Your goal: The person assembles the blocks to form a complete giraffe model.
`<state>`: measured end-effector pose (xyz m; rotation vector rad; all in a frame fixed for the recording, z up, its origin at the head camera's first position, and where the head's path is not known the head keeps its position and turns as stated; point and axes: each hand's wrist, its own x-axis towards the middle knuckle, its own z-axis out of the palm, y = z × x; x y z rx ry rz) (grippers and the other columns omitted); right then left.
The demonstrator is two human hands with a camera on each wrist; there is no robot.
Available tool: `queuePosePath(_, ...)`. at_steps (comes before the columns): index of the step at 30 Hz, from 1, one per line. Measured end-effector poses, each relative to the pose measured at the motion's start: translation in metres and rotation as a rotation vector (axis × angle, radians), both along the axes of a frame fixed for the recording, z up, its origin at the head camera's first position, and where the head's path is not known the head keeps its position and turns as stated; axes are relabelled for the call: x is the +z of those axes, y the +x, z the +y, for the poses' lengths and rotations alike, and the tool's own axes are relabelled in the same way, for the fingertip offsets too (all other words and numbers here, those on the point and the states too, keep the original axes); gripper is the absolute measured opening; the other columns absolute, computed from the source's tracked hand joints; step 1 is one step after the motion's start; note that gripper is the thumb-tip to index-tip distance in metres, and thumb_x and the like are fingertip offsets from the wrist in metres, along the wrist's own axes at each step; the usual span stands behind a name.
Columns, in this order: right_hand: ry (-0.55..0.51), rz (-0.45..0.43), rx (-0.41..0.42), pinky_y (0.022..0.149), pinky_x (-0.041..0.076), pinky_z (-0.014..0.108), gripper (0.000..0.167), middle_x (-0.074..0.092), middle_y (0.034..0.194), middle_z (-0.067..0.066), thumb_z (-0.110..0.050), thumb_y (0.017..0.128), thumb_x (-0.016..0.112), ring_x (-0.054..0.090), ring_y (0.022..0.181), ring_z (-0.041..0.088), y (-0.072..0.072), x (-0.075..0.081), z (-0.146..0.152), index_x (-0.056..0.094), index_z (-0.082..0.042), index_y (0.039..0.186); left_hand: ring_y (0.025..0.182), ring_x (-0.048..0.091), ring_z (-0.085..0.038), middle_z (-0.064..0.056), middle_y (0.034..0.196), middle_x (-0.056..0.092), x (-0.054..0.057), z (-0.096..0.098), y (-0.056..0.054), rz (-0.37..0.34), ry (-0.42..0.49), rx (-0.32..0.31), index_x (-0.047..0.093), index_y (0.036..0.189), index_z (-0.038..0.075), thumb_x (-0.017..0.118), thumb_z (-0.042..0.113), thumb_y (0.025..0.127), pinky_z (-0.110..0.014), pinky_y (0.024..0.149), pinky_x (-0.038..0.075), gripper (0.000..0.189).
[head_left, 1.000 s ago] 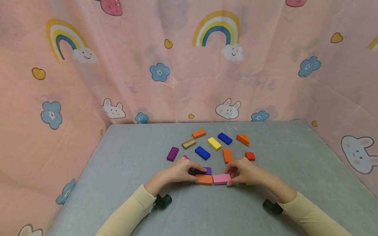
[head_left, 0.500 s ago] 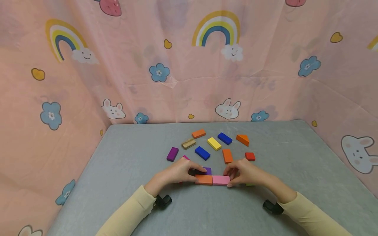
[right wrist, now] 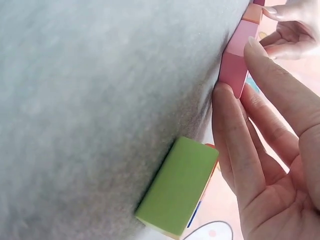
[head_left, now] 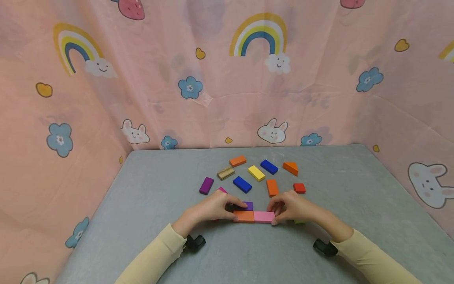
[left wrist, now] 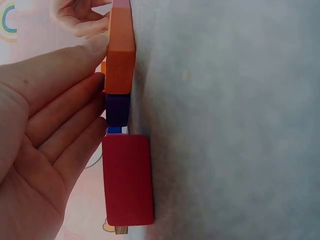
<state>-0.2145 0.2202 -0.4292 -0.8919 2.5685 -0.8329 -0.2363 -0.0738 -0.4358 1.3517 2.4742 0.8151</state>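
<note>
An orange block (head_left: 243,216) and a pink block (head_left: 264,217) lie end to end on the grey table, touching. Behind the orange one is a purple block (head_left: 249,205), partly covered by my left hand (head_left: 214,206). That hand's thumb presses the orange block's left end, while its fingers reach to the purple block. At the pink block's right end, my right hand (head_left: 296,207) pinches it between thumb and fingers. A red block (left wrist: 127,180) stands near the left hand in the left wrist view. Beside the right hand is a green block (right wrist: 180,185).
Farther back lie several loose blocks, among them a blue block (head_left: 242,184), a yellow block (head_left: 256,173), a dark purple block (head_left: 206,185) and an orange triangle (head_left: 291,168). A small red block (head_left: 299,188) sits at the right. A patterned pink curtain (head_left: 227,110) borders the table (head_left: 159,169).
One second ago a thin gap separated the pink block from the orange one. My right hand has slid the pink block left against it. The left hand has stayed put.
</note>
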Motion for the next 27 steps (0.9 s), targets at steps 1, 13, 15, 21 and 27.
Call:
queuePosePath(1,0.000,-0.001,-0.001,0.063,0.052,0.020,0.027,0.065,0.078,-0.009,-0.034,0.072,0.082,0.059,0.068,0.002,0.000,0.000,0.000,0.069,-0.022,0.092,0.103,0.061,-0.001,0.009,0.116,0.068,0.000,0.000,0.000,0.000,0.000,0.001,0.068,0.120,0.020,0.076,0.026,0.081,-0.019,0.089,0.049,0.040)
queuePosePath(13,-0.015,-0.018,0.007,0.064,0.052,0.020,0.027,0.066,0.079,-0.008,-0.034,0.073,0.081,0.059,0.070,0.003,-0.001,0.001,0.001,0.069,-0.022,0.093,0.102,0.060,0.000,0.009,0.116,0.068,0.000,0.000,0.000,-0.011,-0.001,0.007,0.068,0.120,0.021,0.076,0.026,0.081,-0.018,0.087,0.049,0.040)
queuePosePath(15,-0.033,-0.024,0.009,0.066,0.053,0.021,0.027,0.068,0.084,-0.007,-0.032,0.074,0.081,0.061,0.072,0.003,-0.002,0.002,0.004,0.070,-0.019,0.096,0.102,0.060,0.000,0.010,0.116,0.068,0.000,0.001,0.000,-0.010,-0.001,0.007,0.068,0.119,0.021,0.076,0.026,0.081,-0.018,0.087,0.049,0.040)
queuePosePath(21,-0.065,0.038,-0.059,0.071,0.055,0.023,0.033,0.071,0.095,0.002,-0.029,0.077,0.079,0.065,0.078,0.005,-0.014,0.013,0.019,0.070,-0.009,0.102,0.103,0.060,0.001,0.010,0.116,0.068,-0.001,0.000,-0.001,-0.009,-0.001,0.008,0.068,0.119,0.022,0.076,0.026,0.081,-0.018,0.088,0.049,0.040)
queuePosePath(27,-0.047,0.108,-0.199,0.069,0.054,0.022,0.034,0.071,0.093,0.008,-0.025,0.078,0.078,0.067,0.077,0.011,-0.029,0.020,0.030,0.070,-0.002,0.102,0.103,0.060,-0.001,0.009,0.116,0.067,0.000,-0.001,0.000,-0.014,0.001,0.007,0.068,0.120,0.021,0.076,0.026,0.081,-0.019,0.087,0.049,0.041)
